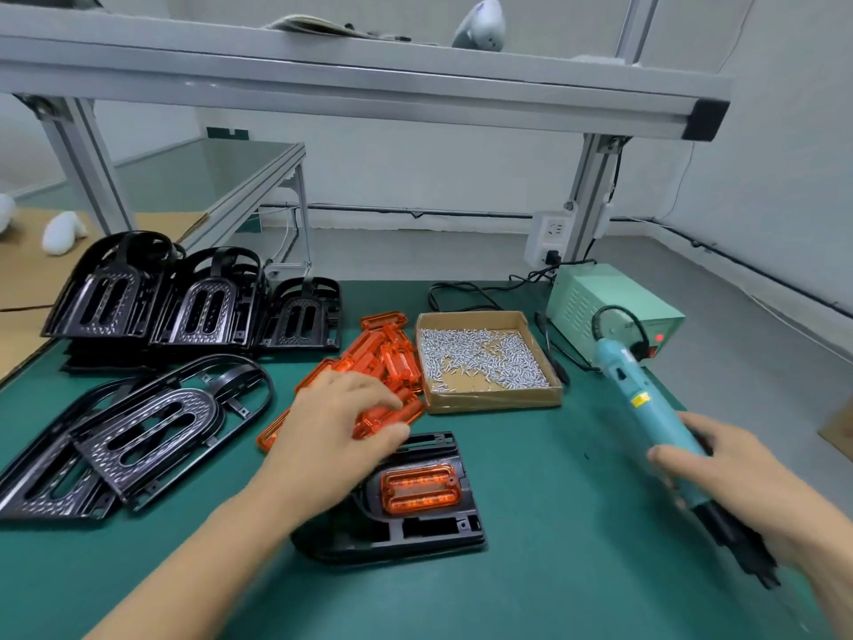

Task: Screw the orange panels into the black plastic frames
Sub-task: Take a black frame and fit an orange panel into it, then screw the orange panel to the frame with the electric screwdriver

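A black plastic frame (415, 533) lies on the green mat in front of me with one orange panel (421, 489) seated in it. Behind it is a loose pile of orange panels (383, 358). My left hand (339, 427) reaches over the near part of that pile, its fingers curling onto a panel there; how firmly it holds is unclear. My right hand (734, 478) grips a teal electric screwdriver (646, 399) at the right, the tool tilted with its black tip end (747, 556) pointing down toward me.
Stacks of black frames (194, 302) stand at the back left, and more frames (138, 431) lie flat at the left. A cardboard box of silver screws (484, 358) sits behind the pile. A green power supply (609, 307) with cables stands at the back right.
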